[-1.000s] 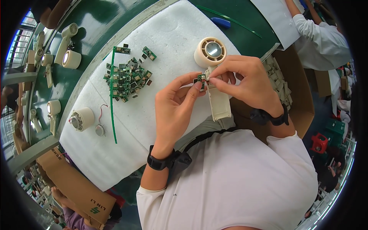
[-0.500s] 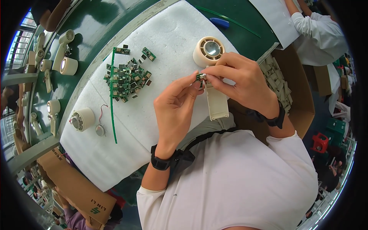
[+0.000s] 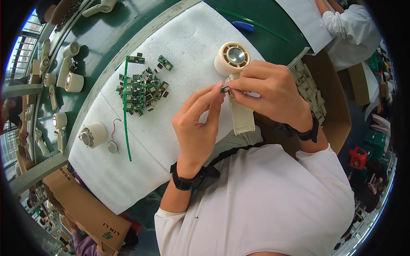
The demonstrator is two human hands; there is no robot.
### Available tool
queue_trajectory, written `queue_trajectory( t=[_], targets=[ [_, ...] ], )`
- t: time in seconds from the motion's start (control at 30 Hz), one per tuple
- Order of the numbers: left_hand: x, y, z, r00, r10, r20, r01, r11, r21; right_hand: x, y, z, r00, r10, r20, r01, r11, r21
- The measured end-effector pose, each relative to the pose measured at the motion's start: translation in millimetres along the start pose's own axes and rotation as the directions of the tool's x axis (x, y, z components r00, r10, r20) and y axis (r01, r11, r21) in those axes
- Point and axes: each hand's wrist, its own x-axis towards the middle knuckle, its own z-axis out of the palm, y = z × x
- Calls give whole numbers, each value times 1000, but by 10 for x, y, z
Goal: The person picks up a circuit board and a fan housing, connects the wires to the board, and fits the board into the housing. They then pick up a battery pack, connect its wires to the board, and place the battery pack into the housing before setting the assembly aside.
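Observation:
A small green circuit board (image 3: 224,89) is pinched between the thumb and fingers of my left hand (image 3: 197,117). My right hand (image 3: 270,90) has its thumb and fingertips closed at the board's upper right edge. Whether a thin wire is also between those fingertips is too small to tell. Just behind and under my hands lies a cream handheld fan (image 3: 232,59), its round head at the far end with a shiny disc in the middle. Its open handle shell (image 3: 242,116) points toward me; my right fingers hide part of the neck.
Several circuit boards (image 3: 143,91) lie piled on the white foam sheet (image 3: 179,38), beside a green strip (image 3: 125,115). Left of it are a fan motor housing (image 3: 93,135) and a wired disc (image 3: 112,147). A carton (image 3: 337,102) of cream parts stands right; more fans (image 3: 74,82) lie left.
The board has turned and tilted between my fingertips, showing less of its face. My right hand has shifted slightly down; the fan stays nearly in place.

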Motion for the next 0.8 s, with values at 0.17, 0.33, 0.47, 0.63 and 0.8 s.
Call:
queue_trajectory(
  t=[0.17, 0.33, 0.47, 0.63, 0.8],
  targets=[
    [-3, 21, -11, 998, 62, -13, -60, 991, 115, 2, -30, -20, 999, 33, 26, -33, 999, 3],
    [-8, 32, -7, 999, -38, -23, 38, 999, 13, -4, -48, -35, 974, 212, 75, -224, 947, 233],
    [-23, -6, -13, 989, -150, -14, 146, 977, -156, 1, -20, -59, 952, 258, 162, -300, 887, 351],
    [-13, 31, -49, 977, -212, 20, 211, 957, -196, 11, 15, -93, 946, 251, 204, -316, 855, 412],
    [0, 98, -51, 950, -304, 66, 311, 926, -212, -12, -54, 29, 935, 332, 127, -355, 854, 381]
  ],
)
